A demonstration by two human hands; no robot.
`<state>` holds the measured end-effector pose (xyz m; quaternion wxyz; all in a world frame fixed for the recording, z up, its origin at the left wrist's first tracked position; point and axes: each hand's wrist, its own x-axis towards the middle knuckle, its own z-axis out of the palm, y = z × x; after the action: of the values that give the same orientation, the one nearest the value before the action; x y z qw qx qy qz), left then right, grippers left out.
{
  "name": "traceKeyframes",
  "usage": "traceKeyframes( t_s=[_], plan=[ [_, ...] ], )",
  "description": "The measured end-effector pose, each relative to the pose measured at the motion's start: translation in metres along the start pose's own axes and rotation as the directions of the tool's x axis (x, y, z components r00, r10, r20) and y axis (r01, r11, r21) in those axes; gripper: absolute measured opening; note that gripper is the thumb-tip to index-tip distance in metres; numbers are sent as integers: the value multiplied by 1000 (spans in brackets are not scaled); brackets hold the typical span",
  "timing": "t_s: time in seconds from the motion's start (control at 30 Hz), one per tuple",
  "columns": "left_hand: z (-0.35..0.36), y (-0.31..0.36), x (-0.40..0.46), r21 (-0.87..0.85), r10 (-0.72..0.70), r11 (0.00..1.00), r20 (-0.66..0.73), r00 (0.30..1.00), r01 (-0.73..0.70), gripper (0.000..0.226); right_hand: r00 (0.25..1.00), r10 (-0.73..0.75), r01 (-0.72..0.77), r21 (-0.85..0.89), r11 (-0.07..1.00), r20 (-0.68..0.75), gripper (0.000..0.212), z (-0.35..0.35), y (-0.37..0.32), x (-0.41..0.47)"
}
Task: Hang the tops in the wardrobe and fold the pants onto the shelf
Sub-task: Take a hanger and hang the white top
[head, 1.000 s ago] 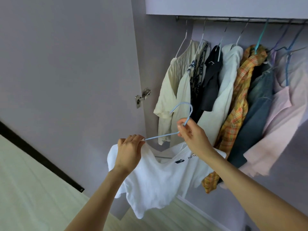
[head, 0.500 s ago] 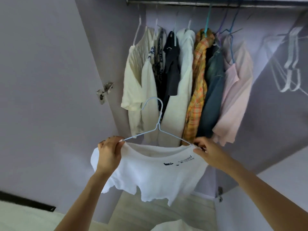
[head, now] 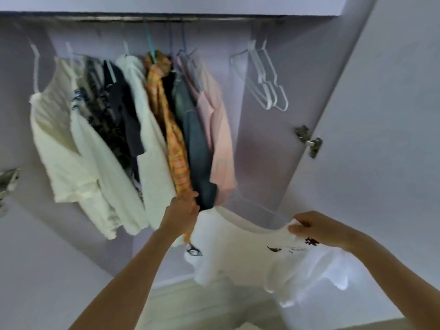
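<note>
A white T-shirt [head: 250, 248] is being held up in front of an open wardrobe, stretched between two hands so that its neckline stays spread over a pale hanger [head: 256, 206], which is blurred and only faintly made out. The shirt's left shoulder is being gripped by the left hand [head: 183, 210], fingers curled round the cloth just beside the hems of the hanging clothes; the right shoulder is being pinched between thumb and fingers of the right hand [head: 316, 228]. The grip at both ends is judged to be keeping the shirt seated on the hanger while it is being carried toward the rail [head: 166, 19]. The left part of the rail is being taken up by a tight row of tops: a cream blouse [head: 59, 148], a white shirt [head: 147, 144], an orange plaid shirt [head: 173, 139], a denim shirt [head: 197, 148] and a pink top [head: 221, 139]. Open room is being offered to the right of the pink top, where only a few empty white hangers [head: 266, 79] are hanging, well apart from the clothes. That gap is bounded on the right by the open door [head: 381, 139] and its hinge [head: 309, 141], an edge likely to be minded as the hook is lifted. No pants are being shown.
</note>
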<state>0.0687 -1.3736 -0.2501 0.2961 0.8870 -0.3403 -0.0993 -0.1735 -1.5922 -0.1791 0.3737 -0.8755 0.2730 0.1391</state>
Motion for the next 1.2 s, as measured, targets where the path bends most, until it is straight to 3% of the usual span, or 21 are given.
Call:
traceKeyframes(
  t_s=[0.1, 0.23, 0.4, 0.53, 0.67, 0.77, 0.87, 1.2],
  plan=[
    [-6, 37, 31, 35, 133, 991, -6, 991, -133, 41, 997, 81, -83, 260, 962, 18, 19, -16, 6, -22],
    [-17, 72, 64, 247, 259, 937, -8, 966, -249, 42, 988, 76, -19, 378, 926, -135, 21, -32, -1, -22],
    [-45, 106, 107, 478, 320, 842, -65, 945, -252, 47, 930, 58, 64, 316, 946, -362, 26, -47, -29, 9],
    [-71, 123, 137, 573, 389, 782, -144, 910, -244, 54, 899, -7, 132, 256, 958, -437, 31, -56, -66, 42],
    [-91, 130, 168, 707, 377, 669, -56, 925, -230, 65, 829, -67, 213, 203, 956, -555, 36, -71, -101, 84],
    [-101, 127, 188, 747, 349, 625, -10, 937, -225, 59, 799, -160, 285, 132, 949, -579, 38, -83, -123, 114],
    [-107, 118, 197, 775, 397, 577, 11, 918, -259, 38, 767, -227, 334, 71, 940, -601, 39, -97, -143, 142],
    [-104, 66, 207, 592, 502, 728, -115, 858, -346, 28, 613, -302, 446, 4, 895, -730, 23, -103, -197, 256]
  ],
)
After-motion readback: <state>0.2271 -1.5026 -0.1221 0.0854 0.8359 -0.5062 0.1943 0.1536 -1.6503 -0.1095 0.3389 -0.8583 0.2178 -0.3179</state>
